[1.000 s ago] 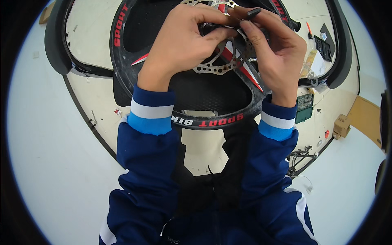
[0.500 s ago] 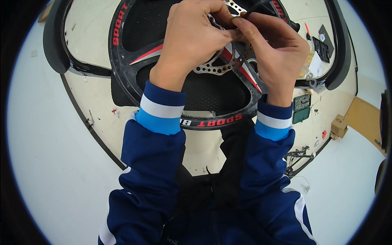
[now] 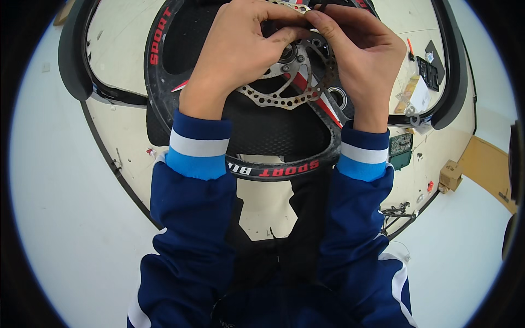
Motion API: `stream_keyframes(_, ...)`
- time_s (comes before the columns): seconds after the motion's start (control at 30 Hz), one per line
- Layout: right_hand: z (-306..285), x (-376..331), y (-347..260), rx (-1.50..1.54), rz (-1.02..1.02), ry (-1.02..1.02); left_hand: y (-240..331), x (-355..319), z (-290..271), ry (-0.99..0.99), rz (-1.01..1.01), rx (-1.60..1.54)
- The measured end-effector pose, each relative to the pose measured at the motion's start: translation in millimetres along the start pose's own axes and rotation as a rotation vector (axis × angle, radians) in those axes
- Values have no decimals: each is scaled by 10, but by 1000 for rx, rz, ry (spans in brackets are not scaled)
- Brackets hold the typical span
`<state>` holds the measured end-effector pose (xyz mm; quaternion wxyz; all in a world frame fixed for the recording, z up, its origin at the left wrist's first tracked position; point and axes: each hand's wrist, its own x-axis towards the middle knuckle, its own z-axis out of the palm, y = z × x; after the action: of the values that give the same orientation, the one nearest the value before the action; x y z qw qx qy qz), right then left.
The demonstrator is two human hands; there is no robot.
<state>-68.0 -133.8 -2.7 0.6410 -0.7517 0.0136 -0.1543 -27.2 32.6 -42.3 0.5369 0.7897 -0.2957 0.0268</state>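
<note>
In the head view, our left hand (image 3: 235,46) and right hand (image 3: 363,54) meet over the far half of a black spoked wheel (image 3: 281,170). The wheel lies on a dark chair seat (image 3: 273,134), between a left armrest (image 3: 75,54) and a right armrest (image 3: 456,71); its near rim juts past the seat's near edge, toward us. Our left fingers are bent, with thumb and forefinger a narrow way apart; our right thumb lies close along the bent forefinger. The fingertips come nearly together, and we cannot tell what, if anything, they hold.

Just below them we see the wheel's hub (image 3: 287,53) and, around it, a perforated metal disc (image 3: 279,102), its far part half hidden by our hands. A round metal ring (image 3: 338,97) shows near our right wrist, beside a spoke with a red marking.

On the floor (image 3: 268,213), off the seat's right edge, we have a black tool case (image 3: 429,72), a white packet (image 3: 420,97) and an opened green case (image 3: 401,150). Farther right stands a cardboard box (image 3: 450,175).
</note>
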Motion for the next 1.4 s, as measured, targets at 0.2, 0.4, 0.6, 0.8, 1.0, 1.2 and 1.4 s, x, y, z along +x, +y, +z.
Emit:
stream_keyframes(0.2, -66, -27, 106, -84, -113, -48, 37, -3, 3, 7, -43, -63)
stream_keyframes(0.4, -69, 6, -31, 27, -109, -166, 31, 17, -7, -26, 8, 27)
stream_keyframes(0.6, 5, -64, -11, 34, 7, 5, 234, 108, 73, 121, -261, -270)
stream_keyframes(0.8, -56, -41, -68, -160, -124, -57, 244, 110, 13, 44, -364, -422)
stream_keyframes(1.0, -74, 40, 88, -104, -321, -151, 48, 11, -64, -45, -48, -119)
stream_keyframes(1.2, -34, -33, -4, -66, -127, -46, 53, 29, 11, 89, -41, -6)
stream_keyframes(1.4, 33, -43, -63, -29, -96, -17, 308, 89, 45, 118, -287, -312)
